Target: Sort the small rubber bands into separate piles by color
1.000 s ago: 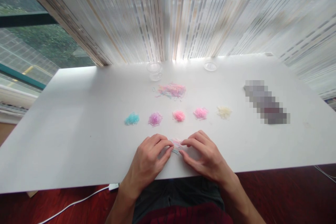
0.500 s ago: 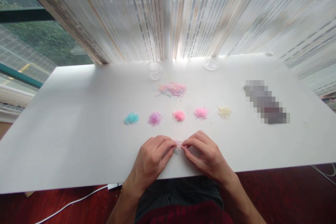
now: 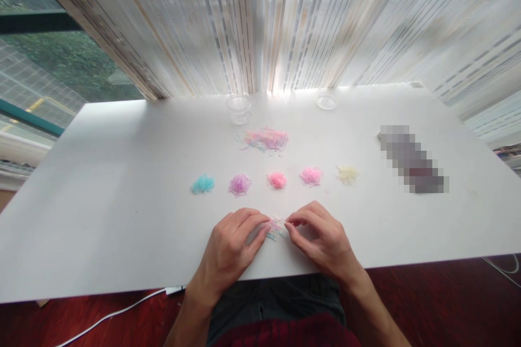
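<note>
A small mixed pile of thin pastel loops [image 3: 275, 226] lies near the table's front edge, between my hands. My left hand [image 3: 236, 238] is at its left side, thumb and fingertips pinched together at the loops. At the right side my right hand [image 3: 319, 232] has its thumb and index finger pressed together; what either pinch holds is too small to make out. Beyond the hands sit separate piles: turquoise [image 3: 202, 184], purple [image 3: 240, 185], coral [image 3: 277, 180], pink [image 3: 311, 175] and pale yellow [image 3: 347, 174]. A larger mixed pile [image 3: 266, 140] lies behind them.
On the white table [image 3: 101, 200], a clear round cup [image 3: 239, 109] stands at the back, with a clear lid [image 3: 326, 100] to its right. A pixelated dark object [image 3: 413, 160] lies at the right. Striped curtains [image 3: 260, 21] hang behind the table.
My hands have moved slightly apart, the left one leftward and the right one rightward. More of the small mixed pile shows between them.
</note>
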### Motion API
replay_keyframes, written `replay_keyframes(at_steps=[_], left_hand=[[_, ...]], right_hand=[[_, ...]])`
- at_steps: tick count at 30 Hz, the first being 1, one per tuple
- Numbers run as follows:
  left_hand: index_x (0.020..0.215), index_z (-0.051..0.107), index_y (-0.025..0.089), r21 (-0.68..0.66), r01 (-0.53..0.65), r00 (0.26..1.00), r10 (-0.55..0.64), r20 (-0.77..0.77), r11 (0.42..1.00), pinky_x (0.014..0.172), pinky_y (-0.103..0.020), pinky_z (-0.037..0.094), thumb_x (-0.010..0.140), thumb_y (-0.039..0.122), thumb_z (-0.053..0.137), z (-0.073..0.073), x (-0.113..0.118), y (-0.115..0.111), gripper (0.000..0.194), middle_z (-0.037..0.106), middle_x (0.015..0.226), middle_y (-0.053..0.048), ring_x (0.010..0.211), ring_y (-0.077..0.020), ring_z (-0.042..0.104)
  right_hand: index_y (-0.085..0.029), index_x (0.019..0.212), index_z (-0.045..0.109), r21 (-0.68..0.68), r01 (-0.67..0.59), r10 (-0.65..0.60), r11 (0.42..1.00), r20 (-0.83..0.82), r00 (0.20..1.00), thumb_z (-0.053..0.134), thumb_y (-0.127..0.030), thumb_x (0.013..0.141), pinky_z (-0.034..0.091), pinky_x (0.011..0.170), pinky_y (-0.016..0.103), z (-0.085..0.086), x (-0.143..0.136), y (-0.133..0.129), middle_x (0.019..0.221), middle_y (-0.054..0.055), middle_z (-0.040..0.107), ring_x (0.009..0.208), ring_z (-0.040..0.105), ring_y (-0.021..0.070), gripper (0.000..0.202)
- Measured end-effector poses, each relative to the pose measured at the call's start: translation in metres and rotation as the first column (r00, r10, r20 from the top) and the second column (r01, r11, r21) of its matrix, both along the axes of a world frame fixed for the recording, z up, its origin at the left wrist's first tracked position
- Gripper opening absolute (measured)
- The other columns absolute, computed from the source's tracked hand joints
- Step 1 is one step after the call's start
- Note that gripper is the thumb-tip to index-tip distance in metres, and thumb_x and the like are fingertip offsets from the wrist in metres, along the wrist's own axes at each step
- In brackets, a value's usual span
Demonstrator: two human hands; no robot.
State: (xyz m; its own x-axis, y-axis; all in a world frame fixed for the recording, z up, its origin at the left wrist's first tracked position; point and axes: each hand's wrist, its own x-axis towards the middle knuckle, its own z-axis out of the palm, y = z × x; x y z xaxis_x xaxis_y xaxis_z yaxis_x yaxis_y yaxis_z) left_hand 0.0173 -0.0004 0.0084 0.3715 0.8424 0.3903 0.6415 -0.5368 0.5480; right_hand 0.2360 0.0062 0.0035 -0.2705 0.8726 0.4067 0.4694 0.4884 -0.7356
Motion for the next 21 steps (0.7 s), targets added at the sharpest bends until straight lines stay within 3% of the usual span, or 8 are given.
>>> replay_keyframes(at_steps=[10,16,21], left_hand=[[0.107,0.07,0.02,-0.005,0.036,0.993,-0.035,0.114,0.999,0.077,-0.03,0.057,0.099,0.015,0.065,-0.0038,0.008,0.0015,0.01,0.074,0.096,-0.005,0.087,-0.0178,0.07],[0.107,0.07,0.02,0.008,0.042,0.988,-0.042,0.148,0.999,0.074,-0.027,0.058,0.098,0.014,0.066,-0.005,0.0071,0.0012,0.011,0.075,0.096,-0.005,0.087,-0.0167,0.071],[0.107,0.07,0.02,0.006,0.053,0.984,-0.053,0.167,0.999,0.076,-0.027,0.06,0.097,0.013,0.066,-0.0057,0.0065,0.0011,0.013,0.075,0.096,-0.005,0.087,-0.016,0.072]], right_hand=[[-0.022,0.095,0.067,0.032,-0.031,0.032,0.999,-0.031,0.999,0.066,-0.013,0.094,0.054,0.067,0.031,0.0006,0.0006,0.0,0.082,0.002,0.067,0.076,0.062,0.0178,0.01],[-0.023,0.109,0.069,-0.003,-0.039,0.039,0.999,-0.039,0.998,0.07,-0.019,0.093,0.058,0.07,0.032,-0.0008,0.001,-0.0013,0.089,0.004,0.068,0.082,0.065,0.0194,0.016],[-0.023,0.101,0.07,-0.008,-0.049,0.048,0.999,-0.029,0.998,0.066,-0.016,0.096,0.057,0.07,0.031,-0.0007,0.0008,-0.0003,0.087,0.004,0.069,0.08,0.066,0.0185,0.01]])
